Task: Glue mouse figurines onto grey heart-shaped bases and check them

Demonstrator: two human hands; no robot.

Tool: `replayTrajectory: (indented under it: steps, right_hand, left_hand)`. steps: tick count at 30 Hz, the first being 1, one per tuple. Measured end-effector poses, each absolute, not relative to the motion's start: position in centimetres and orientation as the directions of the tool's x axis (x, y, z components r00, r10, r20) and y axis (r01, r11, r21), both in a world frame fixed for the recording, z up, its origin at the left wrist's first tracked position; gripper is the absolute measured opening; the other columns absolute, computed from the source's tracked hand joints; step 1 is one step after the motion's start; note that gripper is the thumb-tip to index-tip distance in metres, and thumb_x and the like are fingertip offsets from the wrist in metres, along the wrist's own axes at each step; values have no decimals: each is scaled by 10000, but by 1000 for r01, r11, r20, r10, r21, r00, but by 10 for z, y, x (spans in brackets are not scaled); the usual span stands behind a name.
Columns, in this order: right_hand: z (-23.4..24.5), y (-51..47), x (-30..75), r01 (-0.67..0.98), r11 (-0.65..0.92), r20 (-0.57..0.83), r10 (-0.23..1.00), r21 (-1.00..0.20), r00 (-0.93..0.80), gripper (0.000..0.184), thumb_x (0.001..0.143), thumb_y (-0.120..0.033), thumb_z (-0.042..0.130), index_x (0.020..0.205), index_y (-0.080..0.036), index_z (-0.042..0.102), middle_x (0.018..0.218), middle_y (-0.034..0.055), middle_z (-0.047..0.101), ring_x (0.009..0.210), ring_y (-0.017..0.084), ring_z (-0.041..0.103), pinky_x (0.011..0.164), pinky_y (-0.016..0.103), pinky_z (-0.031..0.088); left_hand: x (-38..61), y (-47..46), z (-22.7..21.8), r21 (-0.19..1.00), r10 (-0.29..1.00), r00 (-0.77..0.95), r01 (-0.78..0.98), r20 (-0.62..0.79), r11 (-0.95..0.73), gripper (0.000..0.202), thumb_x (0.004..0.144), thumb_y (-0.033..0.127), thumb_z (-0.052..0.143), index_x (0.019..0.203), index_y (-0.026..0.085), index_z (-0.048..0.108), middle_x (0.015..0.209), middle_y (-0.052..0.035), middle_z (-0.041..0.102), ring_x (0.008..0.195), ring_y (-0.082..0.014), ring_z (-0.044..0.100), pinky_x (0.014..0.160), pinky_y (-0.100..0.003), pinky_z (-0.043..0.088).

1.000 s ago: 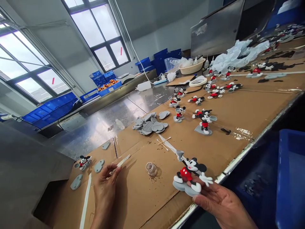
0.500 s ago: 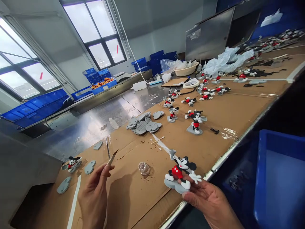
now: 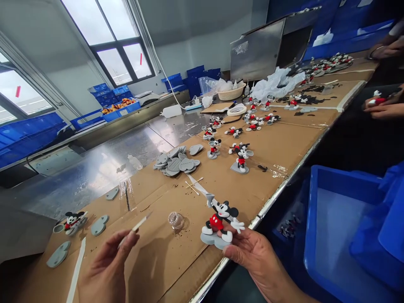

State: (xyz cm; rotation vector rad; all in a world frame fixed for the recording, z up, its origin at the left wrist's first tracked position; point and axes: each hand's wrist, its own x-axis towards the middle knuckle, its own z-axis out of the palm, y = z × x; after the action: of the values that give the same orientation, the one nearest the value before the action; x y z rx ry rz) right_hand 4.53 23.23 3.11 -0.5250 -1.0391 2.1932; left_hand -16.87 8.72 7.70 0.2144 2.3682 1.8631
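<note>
My right hand [image 3: 252,250] grips a Mickey Mouse figurine [image 3: 217,223] by its grey base, at the near edge of the cardboard-covered table. The figurine stands upright, with a small grey cup on its raised arm. Between thumb and fingers, my left hand [image 3: 109,265] pinches a thin paintbrush [image 3: 140,223] whose tip points up and to the right. A small glass jar [image 3: 176,220] sits on the cardboard between my hands. Cotton swabs [image 3: 194,185] lie crossed behind it. To the left are another figurine [image 3: 74,223] and loose grey bases [image 3: 100,225].
A pile of grey bases [image 3: 176,161] lies mid-table, with several figurines [image 3: 241,160] beyond it. A blue bin [image 3: 311,235] stands below the table edge at right. At far right, a co-worker's hand [image 3: 386,108] holds a figurine. Further back are a basket [image 3: 232,93] and plastic bags [image 3: 274,86].
The view has swung to the right, bringing a co-worker's hands into sight. I still hold the figurine and the brush, and the brush now tilts lower, away from upright.
</note>
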Motion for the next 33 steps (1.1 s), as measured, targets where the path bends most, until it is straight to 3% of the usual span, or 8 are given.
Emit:
replayTrajectory:
  steps: [4,9,13,22,27,30,32,33]
  right_hand:
    - [30,232,44,-367,-489,-99,695,-791,-713,409,676,-322,866,1062,-248,752,1069,68,751,1029,228,694,1013,340,503]
    - [28,232,45,-358,-481,-115,709,-800,-696,447,648,-341,879,1062,-229,754,1080,91,747,1039,259,692,1035,381,489]
    - [30,232,46,-351,-479,-124,713,-805,-690,462,638,-362,881,1059,-221,756,1099,104,740,1059,283,682,1052,419,472]
    - [31,233,44,-340,-470,-117,707,-814,-698,372,647,-376,873,979,-235,780,1043,92,757,1013,275,701,1013,393,501]
    - [35,232,45,-358,-476,-130,727,-803,-675,453,634,-341,886,1053,-225,758,1054,88,752,1026,265,692,1007,379,502]
    - [38,228,46,-380,-477,-120,733,-792,-669,424,631,-343,888,1016,-215,766,1063,90,748,1026,263,689,1012,383,494]
    - [41,223,48,-388,-481,-110,727,-786,-678,419,625,-365,888,994,-206,768,1072,98,744,1030,274,685,1006,396,496]
    - [43,220,49,-390,-486,-104,718,-782,-688,436,618,-385,889,995,-203,765,1073,103,742,1031,282,683,1000,405,499]
  left_hand:
    - [-200,105,62,986,336,-938,126,84,105,459,497,478,895,840,224,726,875,14,726,875,-143,640,777,-179,489]
    - [-218,134,48,976,490,-867,174,88,133,519,566,488,863,991,221,729,919,-10,724,866,-158,633,731,-202,492]
    - [-233,152,50,961,558,-827,202,65,188,511,601,511,832,965,168,732,735,-13,694,687,-158,611,597,-228,473]
    - [-247,181,52,885,598,-788,374,145,278,475,519,546,829,822,184,771,748,-50,723,677,-212,635,587,-283,499]
    - [-230,164,78,832,515,-819,456,254,315,520,532,547,822,917,203,767,824,-58,726,789,-247,644,718,-346,512]
    - [-183,131,94,780,325,-859,501,395,375,420,721,607,679,953,264,751,943,-43,715,909,-262,622,907,-430,452]
    - [-140,108,89,763,110,-852,510,512,397,350,733,580,707,913,281,742,919,-30,722,888,-265,636,901,-439,494]
    - [-118,98,80,766,111,-836,539,537,350,366,744,616,675,870,276,723,884,-25,726,849,-254,652,872,-422,527]
